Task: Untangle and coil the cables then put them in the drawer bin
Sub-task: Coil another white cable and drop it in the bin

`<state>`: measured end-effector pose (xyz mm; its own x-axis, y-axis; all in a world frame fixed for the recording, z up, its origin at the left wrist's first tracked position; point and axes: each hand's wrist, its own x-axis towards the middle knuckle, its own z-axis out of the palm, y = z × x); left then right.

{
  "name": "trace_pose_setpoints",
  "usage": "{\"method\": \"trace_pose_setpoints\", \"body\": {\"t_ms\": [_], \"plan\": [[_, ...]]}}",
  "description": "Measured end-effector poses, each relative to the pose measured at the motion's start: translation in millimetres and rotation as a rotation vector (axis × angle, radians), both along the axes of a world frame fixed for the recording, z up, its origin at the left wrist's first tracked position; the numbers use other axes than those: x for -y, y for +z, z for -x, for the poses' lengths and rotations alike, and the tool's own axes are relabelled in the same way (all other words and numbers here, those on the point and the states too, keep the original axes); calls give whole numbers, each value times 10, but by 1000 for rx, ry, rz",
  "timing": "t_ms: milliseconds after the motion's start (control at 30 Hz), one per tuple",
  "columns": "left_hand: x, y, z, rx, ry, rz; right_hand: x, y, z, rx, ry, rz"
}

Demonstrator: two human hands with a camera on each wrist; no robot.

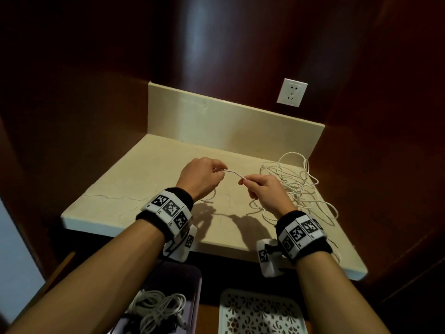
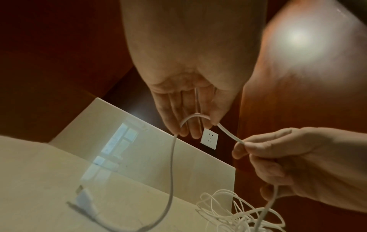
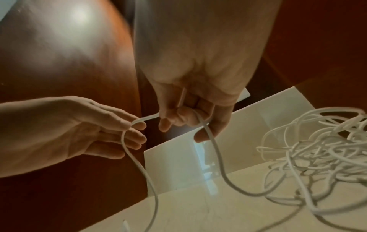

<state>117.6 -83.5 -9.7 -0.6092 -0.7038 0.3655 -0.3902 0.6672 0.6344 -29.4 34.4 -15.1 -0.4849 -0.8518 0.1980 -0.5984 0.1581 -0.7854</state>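
Note:
A thin white cable (image 1: 234, 174) stretches between both hands above the beige countertop (image 1: 144, 169). My left hand (image 1: 201, 175) pinches it at thumb and fingers, and the cable (image 2: 170, 164) hangs from that hand down to a white plug end (image 2: 85, 200) lying on the counter. My right hand (image 1: 262, 191) grips the same cable (image 3: 214, 150), which trails down into a tangled white heap (image 1: 296, 186) at the counter's right side. The tangle (image 3: 317, 150) lies loose in many overlapping loops. Below the counter, a purple drawer bin (image 1: 192, 288) holds coiled white cables (image 1: 159, 309).
A white wall socket (image 1: 291, 92) sits above the beige backsplash (image 1: 216, 121). Dark red-brown wooden panels enclose the counter on both sides. A white perforated tray (image 1: 260, 312) stands below the front edge, right of the bin. A crack runs across the counter's left front.

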Motion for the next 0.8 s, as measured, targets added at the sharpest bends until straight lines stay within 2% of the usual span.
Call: {"method": "trace_pose_setpoints", "body": {"t_ms": [100, 200, 400, 533, 667, 800], "plan": [[-87, -46, -38, -78, -62, -17, -16, 46, -22, 10, -14, 13], [-134, -115, -57, -113, -51, -12, -48, 50, -106, 20, -10, 30], [-75, -162, -160, -147, 69, 75, -121, -94, -260, 65, -9, 23], [53, -111, -278, -266, 201, 91, -105, -269, -271, 43, -12, -53], [-1, -97, -316, -156, 253, 206, -55, -357, -298, 20, -32, 7], [-126, -207, -233, -51, 151, 415, -26, -354, -282, -19, -49, 44]]}}
